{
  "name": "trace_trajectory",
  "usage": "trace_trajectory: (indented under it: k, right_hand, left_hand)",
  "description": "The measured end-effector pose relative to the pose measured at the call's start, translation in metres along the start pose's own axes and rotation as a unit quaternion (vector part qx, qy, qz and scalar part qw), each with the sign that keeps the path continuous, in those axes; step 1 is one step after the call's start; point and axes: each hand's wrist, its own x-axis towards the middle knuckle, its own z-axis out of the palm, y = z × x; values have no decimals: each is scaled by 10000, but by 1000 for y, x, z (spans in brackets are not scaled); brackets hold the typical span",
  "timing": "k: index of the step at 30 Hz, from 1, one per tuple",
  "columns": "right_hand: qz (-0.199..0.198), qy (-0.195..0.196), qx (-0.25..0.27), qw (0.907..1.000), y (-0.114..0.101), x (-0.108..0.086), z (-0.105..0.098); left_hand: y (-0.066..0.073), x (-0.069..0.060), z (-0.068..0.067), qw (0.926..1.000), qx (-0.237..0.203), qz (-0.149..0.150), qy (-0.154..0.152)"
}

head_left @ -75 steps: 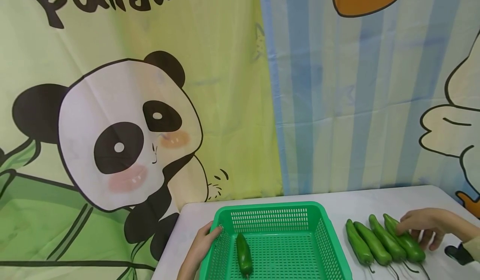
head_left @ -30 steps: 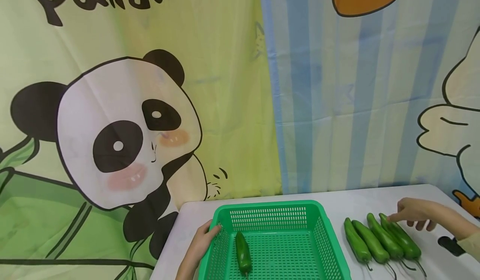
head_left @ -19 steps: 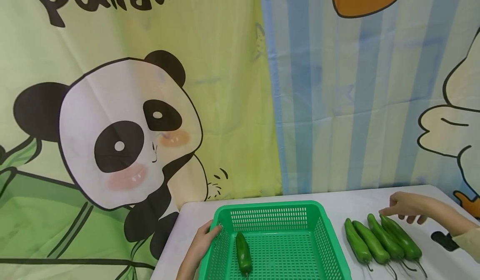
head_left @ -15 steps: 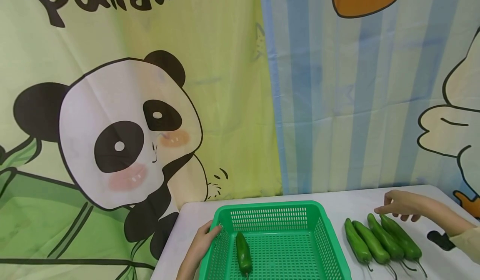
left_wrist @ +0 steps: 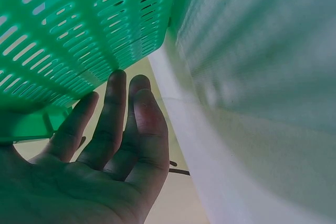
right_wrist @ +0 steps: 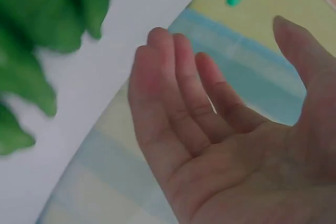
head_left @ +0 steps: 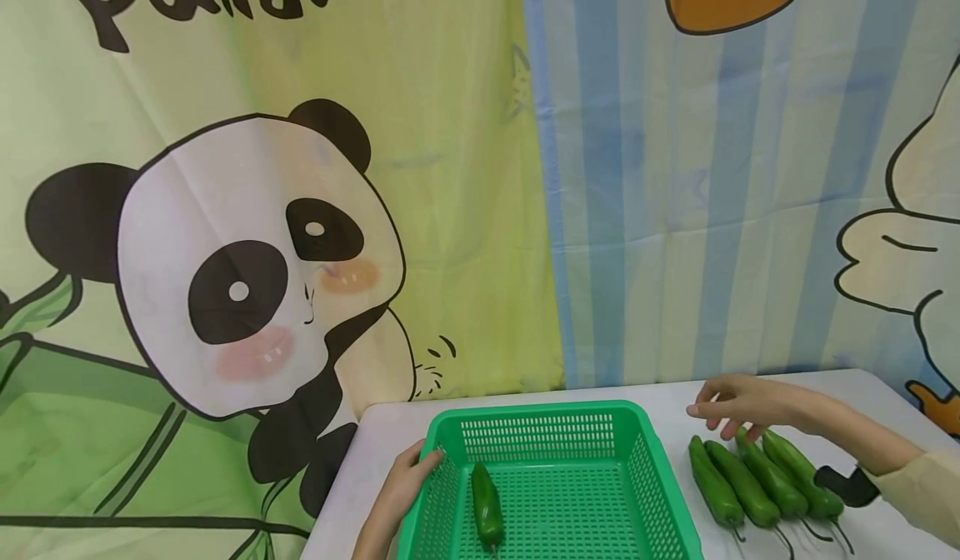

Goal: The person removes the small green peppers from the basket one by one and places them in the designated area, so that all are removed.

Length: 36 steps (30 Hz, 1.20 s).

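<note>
My left hand (head_left: 401, 487) holds the left side of a green plastic basket (head_left: 536, 411), its thumb over the rim. The left wrist view shows the fingers (left_wrist: 111, 124) extended along the outside of the perforated wall (left_wrist: 79, 45). One green chili pepper (head_left: 487, 510) lies inside the basket, near its left wall. Right of the basket, several long green chili peppers (head_left: 716, 487) lie side by side on the table, stems toward me. Above their far tips hovers my right hand (head_left: 750, 403), fingers loosely bent and holding nothing. In the right wrist view its palm (right_wrist: 231, 171) is bare.
A white-covered table (head_left: 667, 414) bears the basket and peppers. Directly behind it hangs a printed curtain (head_left: 480, 210) with a panda and blue stripes. A black band (head_left: 847, 487) is at my right wrist, over the rightmost peppers.
My right hand has lifted off the rightmost pepper and moved left over the row toward the basket. The peppers lie almost as before. My left hand has stayed on the basket.
</note>
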Motion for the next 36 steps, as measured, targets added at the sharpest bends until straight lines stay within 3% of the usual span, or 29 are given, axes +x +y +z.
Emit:
trace_trajectory:
  k: [5, 18, 28, 33, 36]
  right_hand:
    - [-260, -559, 761, 9952, -19, 4, 11]
    - [-802, -1146, 1615, 9769, -72, 18, 52]
    - [-679, -1419, 1590, 9747, -100, 37, 94]
    - [-391, -1589, 1333, 9775, -111, 47, 119]
    - [-427, -1695, 1218, 9770, -122, 51, 130]
  left_hand:
    - [0, 0, 0, 10000, -9, -30, 8]
    - [0, -1, 0, 10000, -38, -35, -27]
    - [0, 1, 1, 9999, 78, 20, 80]
    - [0, 1, 1, 9999, 36, -18, 113]
    - [0, 1, 1, 9999, 25, -58, 121]
